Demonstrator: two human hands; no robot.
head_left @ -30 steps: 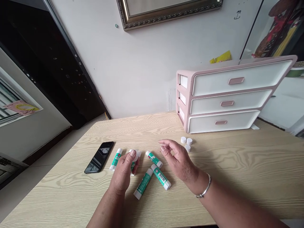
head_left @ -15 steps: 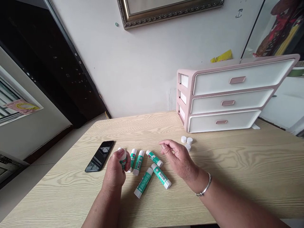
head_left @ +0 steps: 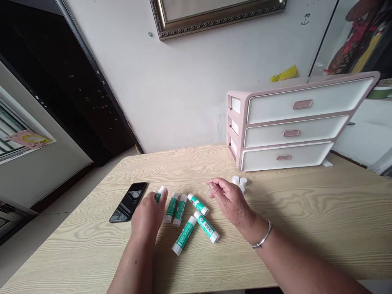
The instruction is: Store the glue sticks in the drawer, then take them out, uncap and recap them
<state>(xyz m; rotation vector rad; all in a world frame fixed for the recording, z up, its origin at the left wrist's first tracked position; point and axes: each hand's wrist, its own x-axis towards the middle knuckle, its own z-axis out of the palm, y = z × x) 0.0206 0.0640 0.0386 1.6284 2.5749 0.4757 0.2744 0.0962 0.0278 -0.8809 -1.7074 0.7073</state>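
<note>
My left hand (head_left: 147, 216) sits over the table near the black smartphone (head_left: 128, 202), its fingers shut on a white-and-green glue stick (head_left: 161, 194) that shows only at its upper end. Just to the right of that hand lie two glue sticks (head_left: 172, 207) (head_left: 181, 210) side by side. Further sticks (head_left: 198, 204) (head_left: 184, 235) (head_left: 206, 227) lie beyond them. My right hand (head_left: 231, 201) hovers above the table with curled fingers, holding nothing, close to three small white caps (head_left: 239, 182).
A pink-and-white drawer unit (head_left: 288, 126) stands at the back right of the light wood-grain table (head_left: 275, 228). Behind it rises a white wall (head_left: 171, 90) with a gilt picture frame (head_left: 214, 16). The table's left edge drops to the floor.
My left hand has set one stick down beside the others and taken up the leftmost stick, raising its end slightly. My right hand has hardly moved.
</note>
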